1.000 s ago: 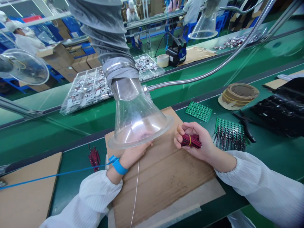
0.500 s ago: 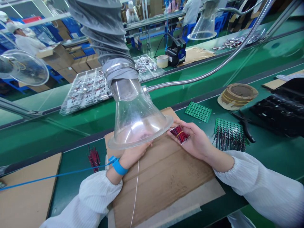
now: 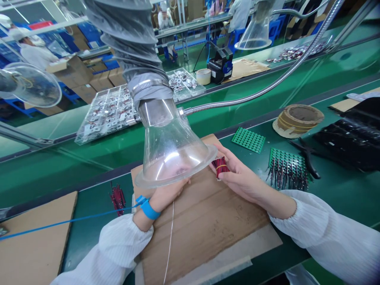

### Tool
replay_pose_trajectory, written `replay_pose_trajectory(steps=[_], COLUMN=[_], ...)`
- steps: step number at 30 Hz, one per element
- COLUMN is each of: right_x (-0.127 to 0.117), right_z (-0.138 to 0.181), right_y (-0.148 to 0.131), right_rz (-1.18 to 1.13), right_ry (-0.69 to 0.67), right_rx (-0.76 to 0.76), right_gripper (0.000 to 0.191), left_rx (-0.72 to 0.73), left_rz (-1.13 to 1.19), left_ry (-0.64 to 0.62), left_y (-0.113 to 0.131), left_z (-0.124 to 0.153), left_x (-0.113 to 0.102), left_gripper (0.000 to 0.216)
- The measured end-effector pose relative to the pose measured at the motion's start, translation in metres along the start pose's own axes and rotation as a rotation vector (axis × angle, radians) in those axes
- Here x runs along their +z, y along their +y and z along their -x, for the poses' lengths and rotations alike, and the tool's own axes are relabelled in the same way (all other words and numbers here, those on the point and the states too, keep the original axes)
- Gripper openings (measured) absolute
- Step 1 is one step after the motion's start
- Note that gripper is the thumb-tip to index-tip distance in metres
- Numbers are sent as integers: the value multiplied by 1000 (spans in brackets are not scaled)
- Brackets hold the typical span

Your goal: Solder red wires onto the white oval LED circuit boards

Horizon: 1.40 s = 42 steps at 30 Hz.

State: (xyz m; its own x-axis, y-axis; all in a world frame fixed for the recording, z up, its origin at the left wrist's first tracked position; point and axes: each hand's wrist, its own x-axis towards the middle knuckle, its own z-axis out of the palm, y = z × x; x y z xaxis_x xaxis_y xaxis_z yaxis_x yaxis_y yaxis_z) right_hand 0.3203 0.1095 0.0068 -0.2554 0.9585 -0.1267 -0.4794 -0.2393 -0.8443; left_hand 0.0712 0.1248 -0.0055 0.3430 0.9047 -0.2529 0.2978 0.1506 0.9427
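In my right hand (image 3: 237, 174) is a bundle of short red and black wires (image 3: 221, 168), tied with a yellowish band. My thumb presses on its near side, and the bundle stands fairly upright. My left hand (image 3: 168, 192), with a blue wrist strap (image 3: 150, 209), rests over the brown cardboard (image 3: 204, 221). Its fingers look curled but lie mostly behind the clear fume hood (image 3: 175, 158), so what they hold is hidden. A thin silvery wire (image 3: 170, 241) runs from beneath that hand toward the front edge.
Loose red and black wires (image 3: 118, 199) lie to the left. On the right are a bare green circuit panel (image 3: 248, 139), another panel with wires attached (image 3: 286, 168), black-handled pliers (image 3: 310, 160) and a tape roll (image 3: 298, 118). Component trays (image 3: 108, 113) stand beyond the bench.
My right hand has turned the wire bundle more upright and shifted it slightly left, its thumb now pressing on it. The left hand looks unmoved.
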Motion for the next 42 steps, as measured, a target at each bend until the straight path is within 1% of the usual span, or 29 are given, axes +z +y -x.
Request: replay_pose_trajectory(steps=[4, 6, 9, 11, 13, 15, 17, 19, 21, 25, 28, 31, 34, 38, 42], right_x=[-2, -3, -2, 1, 5, 9, 11, 11, 10, 6, 3, 2, 1, 0, 0], right_z=[1, 2, 3, 4, 7, 9, 12, 14, 15, 16, 14, 10, 7, 6, 7], right_y=[5, 9, 15, 17, 19, 23, 28, 33, 35, 29, 23, 21, 24, 27, 22], right_rz=[134, 184, 216, 211, 192, 184, 196, 231, 306, 533, 619, 610, 532, 521, 631], right_ry=[-205, -240, -226, -206, -202, -218, -246, -272, -292, -312, -304, -278, -289, -266, -202], right_rx=[-6, -9, -36, -67, -104, -122, -130, -156, -194, -207, -213, -192, -156, -151, -167], right_gripper=[69, 66, 61, 57, 56, 62, 67, 72, 76, 82, 79, 66, 62, 60, 57], left_rx=[11, 27, 13, -7, 1, 53, 132, 203, 231, 173, 153, 154, 149, 91, 81], left_rz=[9, 15, -2, -9, -21, -46, -69, -84, -94, -119, -164, -177, -158, -141, -155], left_ry=[4, 1, -15, -32, -51, -63, -76, -96, -119, -138, -76, 14, 49, 8, -40], left_y=[1, 1, 3, 4, 6, 7, 8, 8, 7, 3, 1, -1, -1, -3, -6], left_z=[3, 6, 11, 13, 14, 14, 13, 12, 12, 12, 13, 14, 14, 13, 12], left_x=[3, 6, 13, 17, 20, 22, 22, 21, 19, 17, 17, 16, 16, 14, 13], left_gripper=[46, 45, 50, 63, 78, 88, 92, 89, 83, 78, 71, 67, 65, 68, 76])
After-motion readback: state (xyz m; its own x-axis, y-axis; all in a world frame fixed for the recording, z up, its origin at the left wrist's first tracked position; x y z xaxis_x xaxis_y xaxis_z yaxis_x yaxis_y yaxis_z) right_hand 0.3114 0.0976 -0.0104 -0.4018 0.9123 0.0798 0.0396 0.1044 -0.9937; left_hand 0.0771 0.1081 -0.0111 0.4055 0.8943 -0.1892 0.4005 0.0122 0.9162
